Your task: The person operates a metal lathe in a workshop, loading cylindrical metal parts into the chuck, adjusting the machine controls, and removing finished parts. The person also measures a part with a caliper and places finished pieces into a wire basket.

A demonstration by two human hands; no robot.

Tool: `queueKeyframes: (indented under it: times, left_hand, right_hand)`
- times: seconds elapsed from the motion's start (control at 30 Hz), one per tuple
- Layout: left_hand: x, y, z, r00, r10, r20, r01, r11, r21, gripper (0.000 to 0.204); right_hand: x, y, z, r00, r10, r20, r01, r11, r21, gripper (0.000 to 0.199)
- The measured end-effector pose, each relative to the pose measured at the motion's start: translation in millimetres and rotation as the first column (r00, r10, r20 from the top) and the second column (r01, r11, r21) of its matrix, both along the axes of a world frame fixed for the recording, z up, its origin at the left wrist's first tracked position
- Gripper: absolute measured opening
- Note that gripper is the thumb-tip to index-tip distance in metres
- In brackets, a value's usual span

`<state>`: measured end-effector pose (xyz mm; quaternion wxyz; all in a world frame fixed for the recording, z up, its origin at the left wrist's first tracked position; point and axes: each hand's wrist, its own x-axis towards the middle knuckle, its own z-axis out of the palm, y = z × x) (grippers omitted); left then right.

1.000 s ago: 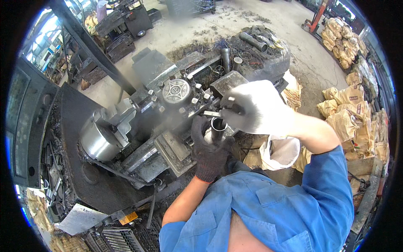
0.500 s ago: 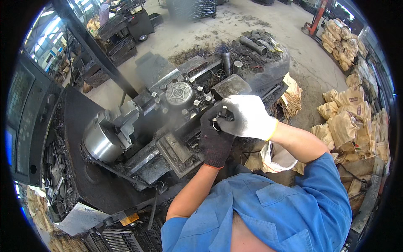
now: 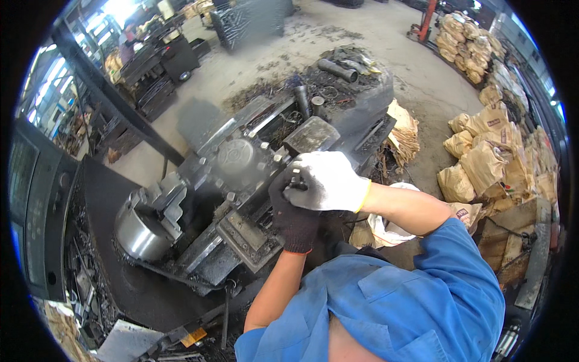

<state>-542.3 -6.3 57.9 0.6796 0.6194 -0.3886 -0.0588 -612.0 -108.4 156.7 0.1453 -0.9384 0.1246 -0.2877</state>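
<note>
At your fingertips, a small metal piece (image 3: 296,172)!
Your white-gloved right hand (image 3: 327,181) pinches it, pressed against your dark-gloved left hand (image 3: 294,214), curled in close; what that one grips is hidden, can't tell. Just beyond, a metal block (image 3: 311,135); off left, a shiny round clamp (image 3: 142,230); well right, paper sacks (image 3: 480,169).

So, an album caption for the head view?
Dark-gloved left hand and white-gloved right hand close together at a grimy machine.
</note>
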Motion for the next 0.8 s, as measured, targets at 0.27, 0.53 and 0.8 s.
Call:
queueKeyframes:
  times: [0.27, 0.53, 0.8]
  left_hand:
    - [1.5, 1.9, -0.9, 0.999, -0.012, -0.042, 0.012, 1.000, 0.015, 0.072]
    - [3.5, 1.6, -3.4, 0.999, -0.004, -0.049, 0.005, 1.000, 0.025, 0.078]
    - [4.8, -1.4, -7.3, 0.998, -0.003, -0.064, 0.005, 1.000, 0.031, 0.080]
  right_hand:
    - [-10.9, 9.5, 26.8, 0.988, -0.097, 0.124, 0.108, 0.991, -0.079, 0.019]
    - [-9.0, 8.6, 31.8, 0.984, -0.081, 0.161, 0.094, 0.993, -0.069, 0.018]
    - [-10.1, 10.6, 31.7, 0.979, -0.088, 0.185, 0.096, 0.995, -0.035, 0.016]
